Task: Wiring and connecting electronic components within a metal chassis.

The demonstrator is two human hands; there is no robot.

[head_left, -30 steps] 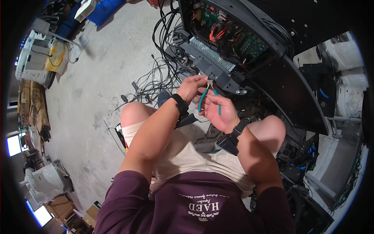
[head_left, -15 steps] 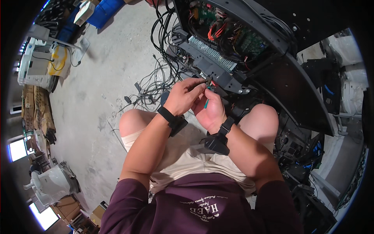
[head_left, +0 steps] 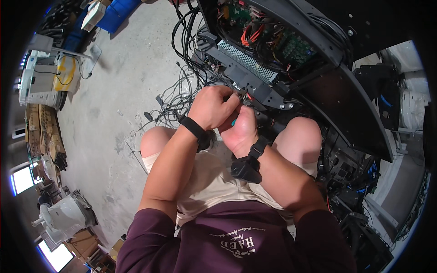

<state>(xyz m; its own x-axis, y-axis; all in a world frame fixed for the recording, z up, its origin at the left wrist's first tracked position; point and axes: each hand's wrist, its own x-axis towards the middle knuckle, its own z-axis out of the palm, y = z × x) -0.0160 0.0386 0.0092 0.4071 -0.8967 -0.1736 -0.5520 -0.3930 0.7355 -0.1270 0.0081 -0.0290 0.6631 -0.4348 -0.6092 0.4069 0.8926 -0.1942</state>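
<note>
Between my knees my two hands meet, just in front of an opened black machine housing (head_left: 337, 98). My right hand (head_left: 241, 129) is closed around a tool; only a bit of its teal handle (head_left: 234, 122) shows in the palm. My left hand (head_left: 211, 109) has its fingers bent and pinched at the right hand's fingertips; whatever it grips is hidden. Beyond the fingers lie a short red wire (head_left: 249, 97) and a dark grey metal bracket (head_left: 250, 85) with holes. Behind that bracket sits a perforated metal cover (head_left: 248, 61).
Green circuit boards (head_left: 296, 50) and an orange-red wire bundle (head_left: 250, 35) are exposed inside the housing. Loose black cables (head_left: 170, 102) tangle on the concrete floor (head_left: 114, 95) to the left. Black machine parts (head_left: 346, 170) stand by my right knee.
My left hand has rolled over and shifted slightly left, its fingers curling in more. My right hand has tightened, and less of the teal handle shows.
</note>
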